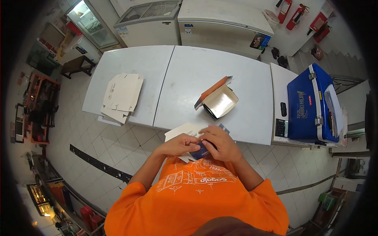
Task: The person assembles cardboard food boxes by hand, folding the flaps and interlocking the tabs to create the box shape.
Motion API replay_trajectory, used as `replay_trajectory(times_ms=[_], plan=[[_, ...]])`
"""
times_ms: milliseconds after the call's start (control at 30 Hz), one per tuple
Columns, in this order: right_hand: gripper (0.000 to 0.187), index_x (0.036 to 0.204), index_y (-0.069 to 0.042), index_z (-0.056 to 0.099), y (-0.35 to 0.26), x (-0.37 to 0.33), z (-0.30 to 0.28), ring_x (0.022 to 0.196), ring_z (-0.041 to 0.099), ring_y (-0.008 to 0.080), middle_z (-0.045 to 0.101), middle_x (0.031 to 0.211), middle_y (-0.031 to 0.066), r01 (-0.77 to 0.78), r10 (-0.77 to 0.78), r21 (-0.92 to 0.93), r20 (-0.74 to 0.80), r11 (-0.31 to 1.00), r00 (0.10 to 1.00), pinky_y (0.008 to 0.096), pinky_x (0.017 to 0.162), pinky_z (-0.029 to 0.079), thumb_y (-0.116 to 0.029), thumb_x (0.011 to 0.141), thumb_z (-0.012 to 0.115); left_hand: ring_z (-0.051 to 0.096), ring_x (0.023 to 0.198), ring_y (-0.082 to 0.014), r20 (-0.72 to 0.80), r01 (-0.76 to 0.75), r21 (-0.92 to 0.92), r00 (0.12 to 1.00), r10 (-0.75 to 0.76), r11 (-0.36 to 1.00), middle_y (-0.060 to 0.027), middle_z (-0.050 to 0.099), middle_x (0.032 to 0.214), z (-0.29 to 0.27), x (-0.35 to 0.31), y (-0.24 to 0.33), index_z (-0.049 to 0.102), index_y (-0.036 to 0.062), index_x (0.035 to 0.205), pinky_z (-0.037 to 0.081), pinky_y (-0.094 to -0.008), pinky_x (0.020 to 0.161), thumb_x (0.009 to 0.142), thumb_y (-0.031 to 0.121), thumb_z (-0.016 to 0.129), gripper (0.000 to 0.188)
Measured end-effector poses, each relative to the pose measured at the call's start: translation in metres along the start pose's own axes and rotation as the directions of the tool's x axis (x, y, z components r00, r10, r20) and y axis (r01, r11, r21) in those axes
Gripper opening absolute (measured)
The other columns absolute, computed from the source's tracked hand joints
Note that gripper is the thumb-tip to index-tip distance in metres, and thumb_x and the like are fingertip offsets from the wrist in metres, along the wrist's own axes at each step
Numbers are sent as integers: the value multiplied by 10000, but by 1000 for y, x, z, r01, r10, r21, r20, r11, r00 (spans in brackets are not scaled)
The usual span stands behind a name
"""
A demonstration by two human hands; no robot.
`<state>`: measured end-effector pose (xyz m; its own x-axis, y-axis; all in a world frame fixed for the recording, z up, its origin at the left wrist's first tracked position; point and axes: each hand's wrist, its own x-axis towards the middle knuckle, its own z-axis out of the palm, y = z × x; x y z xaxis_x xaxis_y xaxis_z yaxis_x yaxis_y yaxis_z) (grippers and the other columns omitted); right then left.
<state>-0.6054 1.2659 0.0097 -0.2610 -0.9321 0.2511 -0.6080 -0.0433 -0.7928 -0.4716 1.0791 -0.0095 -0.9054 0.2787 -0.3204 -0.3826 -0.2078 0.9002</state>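
Close to my body, at the near edge of the white table (pixel 197 65), I hold a cardboard box blank (pixel 182 130) with cream and dark blue faces. My left hand (pixel 179 144) grips its left part, thumb and fingers closed on the card. From the other side my right hand (pixel 221 144) has its fingers bent over the blue part, close to my left fingertips. Beyond my hands an open-topped box (pixel 222 103) with a pale inside and an orange flap stands on the table. Farther left lies a pile of flat cream box blanks (pixel 123 93).
At the table's right end stand a blue cooler box (pixel 309 104), a calculator (pixel 281 128) and a small black object (pixel 283 109). Chest freezers (pixel 224 23) line the far side, with fire extinguishers (pixel 297 16) at the far right. A dark wooden stool (pixel 77 67) is at far left.
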Motion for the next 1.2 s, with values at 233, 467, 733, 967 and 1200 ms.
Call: replay_trajectory(times_ms=[233, 467, 733, 967, 1200], plan=[[371, 1111, -63, 668, -12, -3, -7, 1272, 502, 390, 590, 1304, 135, 119, -185, -227, -297, 967, 937, 485, 1063, 425, -121, 761, 776, 669, 1017, -114, -343, -243, -382, 933, 107, 892, -74, 681, 1105, -4, 20, 2, 550, 9, 1277, 585, -259, 815, 1034, 186, 550, 300], [527, 1185, 10, 633, 5, -3, 9, 1265, 521, 404, 583, 1321, 169, 47, -172, -265, -471, 963, 866, 470, 1019, 471, -135, 723, 840, 679, 967, -162, -531, -481, -591, 836, 136, 648, -86, 652, 1112, 35, 57, 13, 462, 12, 1334, 600, -312, 833, 1030, 175, 551, 356], [466, 1283, 78, 570, -2, -11, -2, 1343, 463, 448, 474, 1463, 251, -97, -19, -228, -462, 969, 887, 455, 1061, 451, 102, 825, 652, 673, 855, -137, -641, -498, -351, 745, 184, 793, -65, 679, 954, 39, 70, 21, 571, 38, 1076, 576, -290, 762, 1035, 220, 548, 189], [412, 1189, 18, 666, 11, -17, -8, 1345, 461, 455, 520, 1428, 231, -44, -131, -287, -561, 957, 817, 450, 1018, 482, 119, 789, 678, 676, 909, -148, -584, -509, -433, 787, 198, 744, -86, 684, 1043, 70, 82, 18, 623, -4, 1077, 542, -300, 878, 1049, 244, 527, 267], [376, 1035, -38, 693, 27, -38, -7, 1101, 581, 351, 557, 1226, 200, -123, -47, -171, -747, 978, 664, 415, 930, 505, 2, 690, 838, 627, 781, -98, -311, -361, 125, 870, 382, 924, -37, 672, 901, 56, 94, 14, 658, -41, 1032, 517, -296, 676, 1041, 261, 548, 321]])
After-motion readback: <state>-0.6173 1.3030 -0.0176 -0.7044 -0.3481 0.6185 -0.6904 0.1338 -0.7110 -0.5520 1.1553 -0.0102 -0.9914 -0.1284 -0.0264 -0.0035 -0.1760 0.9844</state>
